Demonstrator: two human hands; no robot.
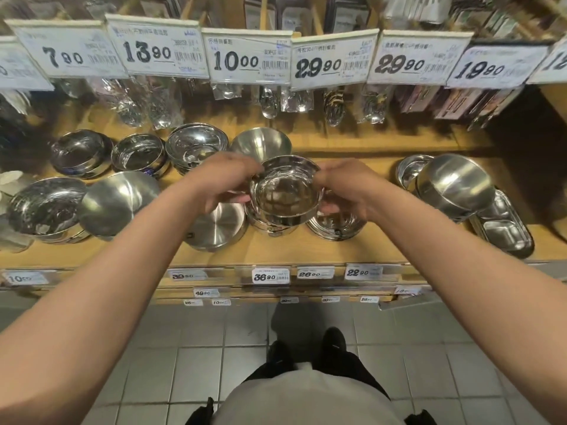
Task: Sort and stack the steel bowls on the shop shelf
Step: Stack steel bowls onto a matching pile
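The steel bowl (pixel 285 191) sits at the centre of the frame, held between your two hands above the front row of the shelf. Your left hand (pixel 219 182) curls its fingers around the bowl's left rim and wall, and your right hand (pixel 343 188) does the same on the right side, thumb under, fingers over the edge. Gripping it from both sides keeps the mouth level and facing up, which looks like the way to lower it squarely into the stack (pixel 270 223) just beneath it; whether it already touches that stack I cannot tell.

Nearest you, at the bottom of the frame, are the tiled floor (pixel 214 348) and the shelf edge with its small price tags (pixel 270 276). Just beyond, the front row holds a lidded pot (pixel 219 227) left of your stack and a wide shallow bowl (pixel 336 227) right of it. At the right edge a matte bowl (pixel 457 185) rests tilted on a divided tray (pixel 503 231). At left, a tilted matte bowl (pixel 118 200) leans beside a shiny one (pixel 46 205).

Further back, towards the upper left, stand three shiny bowls (pixel 138 151) in a row and a conical matte bowl (pixel 260 142) behind your hands. Like finishes appear grouped, so I judge the sorting is partly done. Above hang packed spoons (pixel 270 99) and large price cards (pixel 245 59).
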